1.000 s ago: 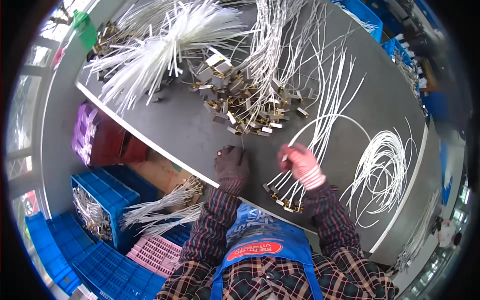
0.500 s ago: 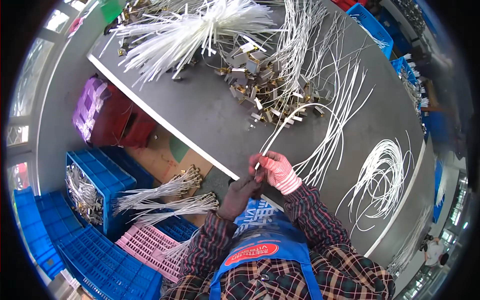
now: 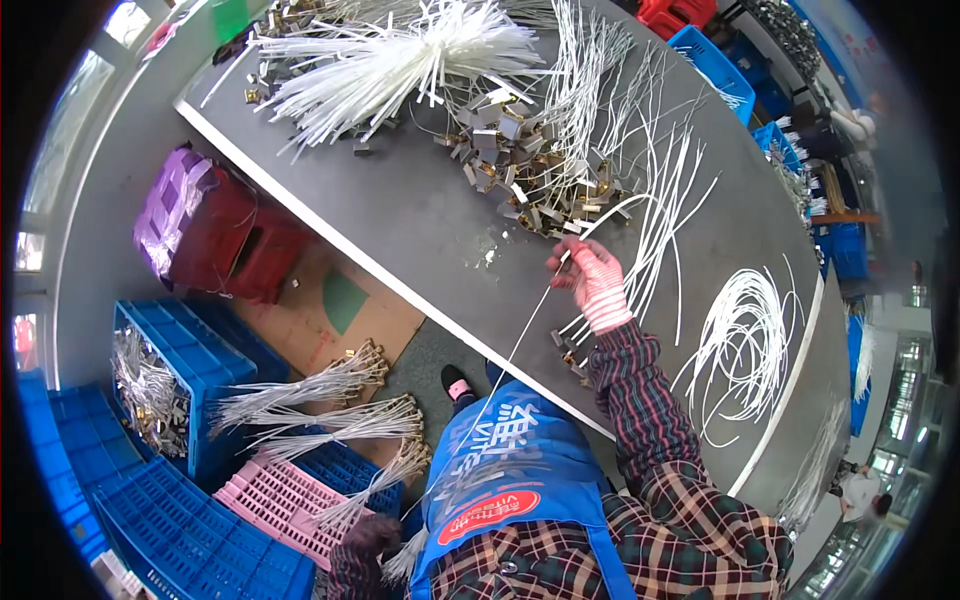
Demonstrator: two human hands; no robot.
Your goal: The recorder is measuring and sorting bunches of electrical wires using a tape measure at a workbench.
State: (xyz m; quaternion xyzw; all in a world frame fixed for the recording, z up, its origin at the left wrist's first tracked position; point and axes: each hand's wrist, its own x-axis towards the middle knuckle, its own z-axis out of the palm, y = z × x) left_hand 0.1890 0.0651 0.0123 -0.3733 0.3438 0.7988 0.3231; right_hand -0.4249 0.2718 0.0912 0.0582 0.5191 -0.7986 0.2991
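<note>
My right hand (image 3: 592, 280), in a red-and-white striped glove, is over the table with its fingers pinched on a white sleeve (image 3: 632, 203). A thin white wire (image 3: 520, 345) stretches nearly straight from those fingertips, across the table edge and my blue apron, toward my left hand (image 3: 368, 538). That hand, dark-gloved, is low at the left beside the pink crate; its fingers look closed at the wire's end, though they are partly blurred. Just beyond my right hand is a pile of small metal parts (image 3: 540, 170) with white wires attached. Several white sleeves (image 3: 660, 255) lie beside my right wrist.
A big bundle of white tubes (image 3: 400, 75) covers the table's far side. Coiled white tubing (image 3: 745, 345) lies at the right. Below the left edge are a pink crate (image 3: 285, 500) with wire bundles (image 3: 350, 425), blue crates (image 3: 200, 530) and a red stool (image 3: 225, 230).
My hands were together at the table edge. My left hand has moved down and left, and my right hand forward over the table, with the wire now stretched between them.
</note>
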